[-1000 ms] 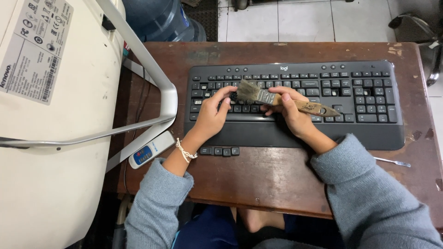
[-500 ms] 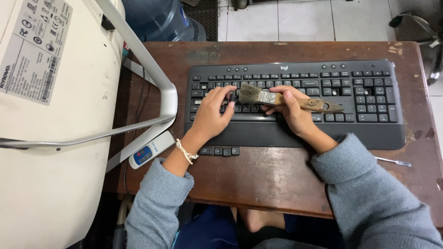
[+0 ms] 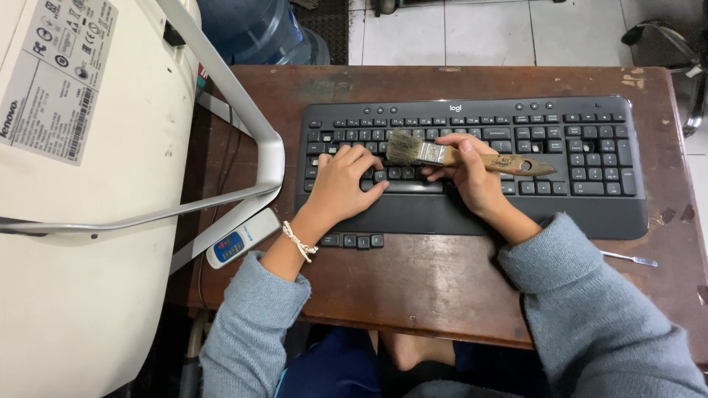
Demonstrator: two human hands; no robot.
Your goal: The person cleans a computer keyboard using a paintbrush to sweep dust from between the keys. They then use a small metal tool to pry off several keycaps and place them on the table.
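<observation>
Head view: my right hand [image 3: 472,177] grips a wooden-handled flat paintbrush [image 3: 464,156], its bristles touching the keys of the black full-size keyboard [image 3: 575,147] on the brown wooden tabletop [image 3: 442,273]. My left hand [image 3: 341,184] lies flat and unclenched on the keys, grasping nothing. Risk: loose black keycaps [image 3: 352,240] lying just beside the keyboard's front edge could be knocked off by my left forearm.
</observation>
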